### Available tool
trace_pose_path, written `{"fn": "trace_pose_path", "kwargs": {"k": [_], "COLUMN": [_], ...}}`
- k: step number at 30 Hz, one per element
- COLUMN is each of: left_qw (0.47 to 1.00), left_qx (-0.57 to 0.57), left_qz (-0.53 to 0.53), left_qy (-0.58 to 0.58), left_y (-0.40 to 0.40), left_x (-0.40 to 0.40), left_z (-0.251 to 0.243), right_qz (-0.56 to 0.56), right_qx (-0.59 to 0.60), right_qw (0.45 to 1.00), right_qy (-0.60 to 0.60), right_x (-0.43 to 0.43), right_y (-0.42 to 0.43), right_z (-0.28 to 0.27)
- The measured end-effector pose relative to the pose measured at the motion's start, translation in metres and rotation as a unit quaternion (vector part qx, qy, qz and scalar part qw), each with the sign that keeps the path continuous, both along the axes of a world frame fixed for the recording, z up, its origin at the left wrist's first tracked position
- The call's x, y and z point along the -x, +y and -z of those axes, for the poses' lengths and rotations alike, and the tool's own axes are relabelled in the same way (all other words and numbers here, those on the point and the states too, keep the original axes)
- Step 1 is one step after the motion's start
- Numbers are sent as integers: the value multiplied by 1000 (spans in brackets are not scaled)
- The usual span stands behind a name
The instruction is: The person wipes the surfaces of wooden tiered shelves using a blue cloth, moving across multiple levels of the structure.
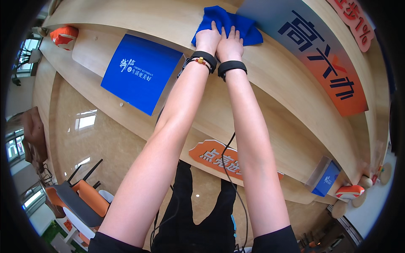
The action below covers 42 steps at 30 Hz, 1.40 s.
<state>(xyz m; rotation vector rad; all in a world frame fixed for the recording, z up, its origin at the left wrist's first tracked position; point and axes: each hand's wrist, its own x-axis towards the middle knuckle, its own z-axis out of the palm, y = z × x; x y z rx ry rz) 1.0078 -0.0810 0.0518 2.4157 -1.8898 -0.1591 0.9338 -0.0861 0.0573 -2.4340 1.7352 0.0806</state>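
A blue cloth (250,30) lies spread and creased on a pale wooden shelf or counter at the top of the head view. On its left part my left hand (207,39) presses down, the fingers partly hidden from view. My right hand (230,44) lies flat beside it, touching it, with the fingers slightly spread over the cloth. Neither hand is seen to close around the cloth. Both wrists wear black bands, and the left one also has a beaded bracelet. Just right of the cloth is a blue and orange printed panel (311,47) with large characters.
A blue printed board (142,72) stands at the left, an orange sign (218,156) below my forearms. Red and white cushions (64,37) sit at the shelf ends. An orange and grey chair (90,196) stands lower left. A black cable hangs by my right arm.
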Motion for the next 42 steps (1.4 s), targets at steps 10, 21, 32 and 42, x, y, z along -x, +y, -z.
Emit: {"fn": "trace_pose_path", "kwargs": {"k": [10, 21, 32, 42], "left_qw": [992, 985, 982, 990], "left_qx": [-7, -68, -54, -106], "left_qz": [14, 94, 157, 85], "left_qy": [-127, -126, -91, -45], "left_y": [53, 59, 64, 56], "left_x": [52, 224, 367, 248], "left_z": [-1, -8, -12, -17], "right_qz": [14, 110, 148, 45], "right_qx": [16, 32, 132, 88], "right_qw": [999, 992, 979, 995], "right_qy": [-41, -48, -51, -25], "right_x": [44, 215, 360, 248], "right_y": [55, 76, 97, 74], "right_z": [9, 9, 18, 5]}}
